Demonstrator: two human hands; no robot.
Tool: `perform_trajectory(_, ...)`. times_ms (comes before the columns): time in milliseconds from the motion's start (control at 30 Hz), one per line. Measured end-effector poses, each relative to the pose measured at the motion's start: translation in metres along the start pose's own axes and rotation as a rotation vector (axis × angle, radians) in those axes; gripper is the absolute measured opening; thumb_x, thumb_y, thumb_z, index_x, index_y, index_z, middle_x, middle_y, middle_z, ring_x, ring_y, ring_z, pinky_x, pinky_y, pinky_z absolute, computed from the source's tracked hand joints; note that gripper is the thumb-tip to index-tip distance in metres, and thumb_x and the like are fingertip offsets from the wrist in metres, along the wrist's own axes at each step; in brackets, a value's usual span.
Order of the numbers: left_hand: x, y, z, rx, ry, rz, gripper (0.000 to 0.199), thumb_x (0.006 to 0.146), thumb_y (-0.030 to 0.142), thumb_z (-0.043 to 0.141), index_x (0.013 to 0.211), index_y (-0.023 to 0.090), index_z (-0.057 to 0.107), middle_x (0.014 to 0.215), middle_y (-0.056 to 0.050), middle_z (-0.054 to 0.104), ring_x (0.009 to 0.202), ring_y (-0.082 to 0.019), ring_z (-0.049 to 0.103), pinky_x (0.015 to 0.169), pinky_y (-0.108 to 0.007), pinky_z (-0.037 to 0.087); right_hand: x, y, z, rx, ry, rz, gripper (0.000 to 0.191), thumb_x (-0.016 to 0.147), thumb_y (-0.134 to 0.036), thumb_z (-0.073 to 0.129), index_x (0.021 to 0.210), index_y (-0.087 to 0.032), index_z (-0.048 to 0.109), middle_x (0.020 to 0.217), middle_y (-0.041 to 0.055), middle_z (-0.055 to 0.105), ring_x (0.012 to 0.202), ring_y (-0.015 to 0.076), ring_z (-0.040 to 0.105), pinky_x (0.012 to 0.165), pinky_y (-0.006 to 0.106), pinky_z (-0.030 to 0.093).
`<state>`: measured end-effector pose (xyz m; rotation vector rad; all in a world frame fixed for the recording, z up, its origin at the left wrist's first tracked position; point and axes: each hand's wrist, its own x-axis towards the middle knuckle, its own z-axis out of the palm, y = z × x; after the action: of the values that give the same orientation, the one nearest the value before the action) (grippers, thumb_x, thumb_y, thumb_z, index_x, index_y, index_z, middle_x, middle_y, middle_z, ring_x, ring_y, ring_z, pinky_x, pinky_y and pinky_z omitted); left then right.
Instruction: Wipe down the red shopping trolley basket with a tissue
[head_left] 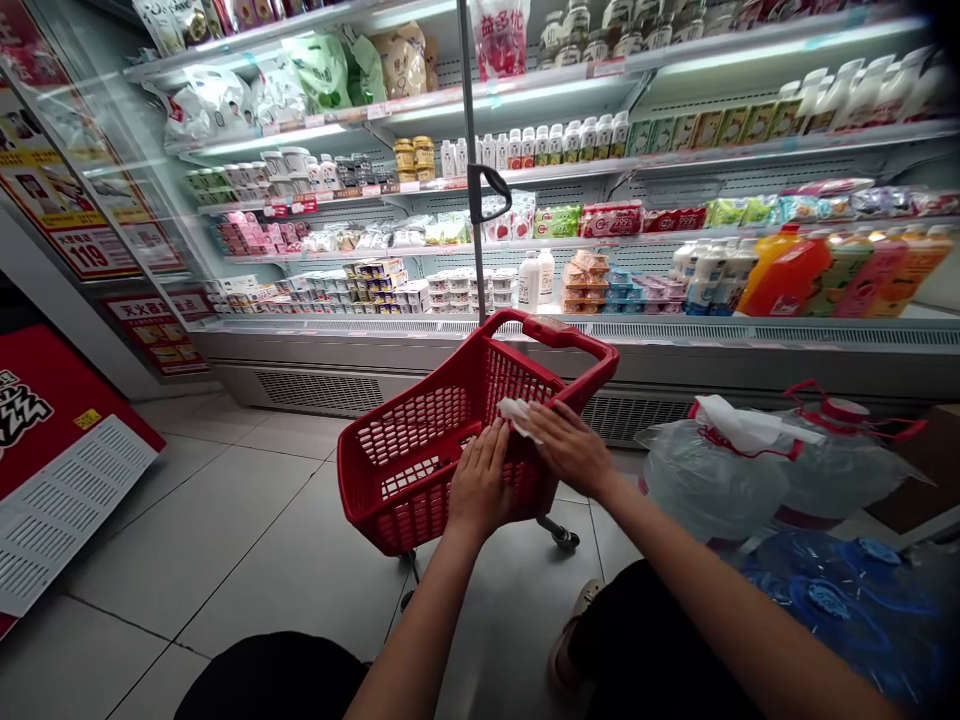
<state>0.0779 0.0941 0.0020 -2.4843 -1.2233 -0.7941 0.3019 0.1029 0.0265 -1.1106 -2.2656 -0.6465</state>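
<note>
A red plastic shopping cart (420, 415) stands on the tiled floor in front of me, its handle toward the upper right. My left hand (480, 478) rests on the cart's near side rim, fingers stretched out and holding nothing. Farther right, my right hand (570, 442) presses a crumpled white tissue (519, 412) against the top rim near the handle end. The tissue sticks out beyond the fingertips. Nothing but small dark marks shows through the cart's slotted base.
Behind the cart runs a refrigerated shelf unit (315, 345) with bottles and packs. Large water bottles (709, 480) and blue water jugs (825, 600) stand at the right. A red and white freezer (67, 480) is at the left. My knees and one shoe show below.
</note>
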Motion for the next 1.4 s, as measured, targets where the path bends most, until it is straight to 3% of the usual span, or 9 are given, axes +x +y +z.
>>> perform_trajectory(133, 0.001, 0.005, -0.001, -0.001, -0.004, -0.021, 0.093, 0.08, 0.017, 0.055, 0.166, 0.014, 0.02, 0.173, -0.007, 0.026, 0.159, -0.022, 0.026, 0.132, -0.042, 0.022, -0.003, 0.065, -0.028, -0.128, 0.088, 0.171, 0.054, 0.108, -0.023, 0.035, 0.162, -0.017, 0.037, 0.159, 0.0093, 0.051, 0.153, 0.0225, 0.038, 0.132, 0.05, 0.019)
perform_trajectory(200, 0.003, 0.01, -0.001, -0.001, -0.009, -0.036, 0.094, 0.08, 0.018, 0.056, 0.166, 0.013, 0.019, 0.173, -0.008, 0.026, 0.16, -0.023, 0.026, 0.133, -0.043, 0.021, -0.003, 0.079, -0.034, -0.175, 0.134, 0.275, 0.056, 0.109, -0.026, 0.035, 0.164, -0.014, 0.034, 0.162, 0.0106, 0.047, 0.156, 0.0249, 0.034, 0.132, 0.053, 0.018)
perform_trajectory(300, 0.004, 0.015, -0.001, -0.001, -0.012, -0.04, 0.096, 0.08, 0.018, 0.056, 0.167, 0.013, 0.016, 0.174, -0.009, 0.024, 0.16, -0.024, 0.024, 0.133, -0.045, 0.02, -0.001, 0.062, -0.027, -0.177, 0.107, 0.291, 0.059, 0.109, -0.028, 0.036, 0.166, -0.018, 0.028, 0.168, 0.0075, 0.037, 0.159, 0.0262, 0.025, 0.131, 0.054, 0.017)
perform_trajectory(533, 0.006, 0.015, -0.001, -0.009, -0.035, -0.03, 0.095, 0.08, 0.017, 0.054, 0.166, 0.012, 0.015, 0.174, -0.011, 0.023, 0.161, -0.023, 0.022, 0.132, -0.045, 0.021, 0.008, -0.026, 0.008, -0.01, 0.017, 0.175, 0.058, 0.108, -0.024, 0.035, 0.166, -0.018, 0.028, 0.165, 0.007, 0.043, 0.156, 0.0235, 0.032, 0.129, 0.049, 0.027)
perform_trajectory(700, -0.006, -0.002, -0.017, 0.034, -0.079, -0.026, 0.093, 0.082, 0.018, 0.056, 0.166, 0.011, 0.017, 0.173, -0.013, 0.025, 0.159, -0.024, 0.026, 0.131, -0.043, 0.025, -0.003, 0.001, -0.009, 0.0, -0.031, 0.049, 0.06, 0.108, -0.022, 0.036, 0.167, -0.025, 0.024, 0.167, 0.0028, 0.04, 0.155, 0.021, 0.034, 0.13, 0.046, 0.027)
perform_trajectory(900, -0.048, -0.034, -0.043, 0.166, -0.077, -0.146, 0.09, 0.082, 0.017, 0.061, 0.165, 0.024, 0.027, 0.172, -0.012, 0.027, 0.156, -0.029, 0.035, 0.129, -0.05, 0.027, -0.017, 0.049, -0.021, -0.115, 0.028, 0.275, 0.059, 0.106, -0.032, 0.044, 0.164, -0.028, 0.035, 0.174, 0.0029, 0.024, 0.16, 0.0302, 0.021, 0.128, 0.054, 0.027)
perform_trajectory(1067, -0.053, -0.034, -0.037, 0.206, -0.057, -0.188, 0.09, 0.081, 0.02, 0.063, 0.164, 0.021, 0.031, 0.172, -0.014, 0.028, 0.156, -0.033, 0.034, 0.128, -0.052, 0.028, -0.01, 0.024, -0.004, -0.083, 0.073, 0.311, 0.07, 0.103, -0.023, 0.043, 0.168, -0.023, 0.02, 0.167, 0.0048, 0.04, 0.158, 0.0272, 0.027, 0.13, 0.054, 0.022)
perform_trajectory(1267, -0.053, -0.031, -0.034, 0.21, -0.071, -0.189, 0.088, 0.081, 0.019, 0.063, 0.163, 0.02, 0.032, 0.171, -0.015, 0.029, 0.156, -0.031, 0.035, 0.128, -0.051, 0.029, -0.001, -0.036, 0.011, 0.01, -0.052, 0.119, 0.076, 0.096, -0.013, 0.042, 0.168, -0.026, 0.02, 0.172, 0.0019, 0.028, 0.159, 0.025, 0.024, 0.13, 0.049, 0.021)
perform_trajectory(1400, -0.058, -0.035, -0.035, 0.215, -0.071, -0.169, 0.088, 0.082, 0.015, 0.06, 0.164, 0.024, 0.03, 0.173, -0.012, 0.025, 0.154, -0.029, 0.038, 0.126, -0.049, 0.032, -0.011, -0.007, 0.0, -0.023, -0.083, 0.046, 0.074, 0.099, -0.015, 0.04, 0.168, -0.032, 0.019, 0.171, -0.001, 0.03, 0.158, 0.0228, 0.028, 0.131, 0.048, 0.018)
